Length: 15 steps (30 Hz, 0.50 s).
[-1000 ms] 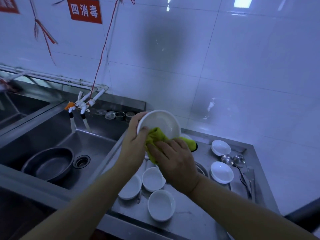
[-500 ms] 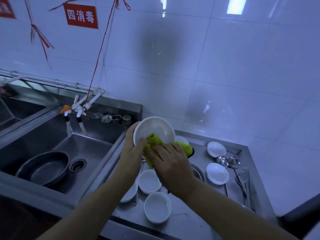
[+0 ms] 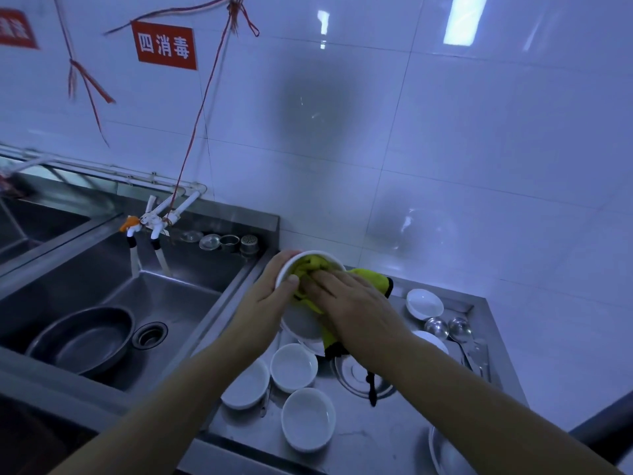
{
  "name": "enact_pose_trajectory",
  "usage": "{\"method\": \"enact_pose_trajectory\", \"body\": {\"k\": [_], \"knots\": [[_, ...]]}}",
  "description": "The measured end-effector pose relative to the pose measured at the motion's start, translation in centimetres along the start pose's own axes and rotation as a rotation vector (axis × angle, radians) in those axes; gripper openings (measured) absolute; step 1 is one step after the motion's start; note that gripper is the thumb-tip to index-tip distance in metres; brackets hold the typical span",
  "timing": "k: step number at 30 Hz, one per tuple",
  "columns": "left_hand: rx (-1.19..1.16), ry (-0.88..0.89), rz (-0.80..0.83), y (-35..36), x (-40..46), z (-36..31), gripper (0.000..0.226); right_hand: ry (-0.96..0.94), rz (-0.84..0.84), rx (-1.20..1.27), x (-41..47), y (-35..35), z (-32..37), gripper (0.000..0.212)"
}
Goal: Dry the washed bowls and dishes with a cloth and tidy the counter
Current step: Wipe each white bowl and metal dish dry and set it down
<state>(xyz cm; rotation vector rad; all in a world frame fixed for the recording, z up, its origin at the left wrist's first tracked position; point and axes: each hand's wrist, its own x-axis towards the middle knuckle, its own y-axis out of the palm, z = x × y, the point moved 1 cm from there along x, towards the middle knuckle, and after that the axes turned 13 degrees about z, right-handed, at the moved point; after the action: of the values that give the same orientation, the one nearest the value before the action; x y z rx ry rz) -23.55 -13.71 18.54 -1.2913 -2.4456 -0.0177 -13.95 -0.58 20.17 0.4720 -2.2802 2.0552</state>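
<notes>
My left hand [image 3: 274,289] grips a white bowl [image 3: 334,260] by its rim, tilted toward me above the counter. A yellow-green cloth [image 3: 310,265] is stuffed inside the bowl, and my right hand [image 3: 346,298] presses it in with flat fingers. The cloth's far end [image 3: 371,277] spills over the bowl's right side, and a dark edge hangs below my wrist. On the steel counter [image 3: 363,437] beneath lie three small white bowls [image 3: 293,366], [image 3: 308,418], [image 3: 246,385].
A steel sink [image 3: 178,303] at the left holds a dark metal basin [image 3: 85,337]; two taps [image 3: 150,222] hang over it. White saucers [image 3: 424,303], metal ladles [image 3: 448,327] and a steel plate [image 3: 363,378] sit to the right. The tiled wall is close behind.
The cloth has gone from the bowl's lower edge up into its hollow, and my right hand has followed it in. The bowl has tipped more toward me and sits lower.
</notes>
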Motion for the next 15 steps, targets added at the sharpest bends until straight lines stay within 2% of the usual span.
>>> {"method": "enact_pose_trajectory", "body": {"k": [3, 10, 15], "knots": [[-0.054, 0.004, 0.005, 0.7, -0.2, 0.0, 0.033, 0.032, 0.014, 0.054, 0.7, -0.1, 0.8, 0.055], [-0.081, -0.047, -0.039, 0.2, 0.1, 0.0, 0.036, -0.079, 0.117, 0.142, 0.3, 0.6, 1.7, 0.044], [-0.074, -0.069, 0.039, -0.4, -0.1, 0.4, 0.033, -0.228, 0.100, 0.024, -1.4, 0.3, 0.2, 0.039]]}}
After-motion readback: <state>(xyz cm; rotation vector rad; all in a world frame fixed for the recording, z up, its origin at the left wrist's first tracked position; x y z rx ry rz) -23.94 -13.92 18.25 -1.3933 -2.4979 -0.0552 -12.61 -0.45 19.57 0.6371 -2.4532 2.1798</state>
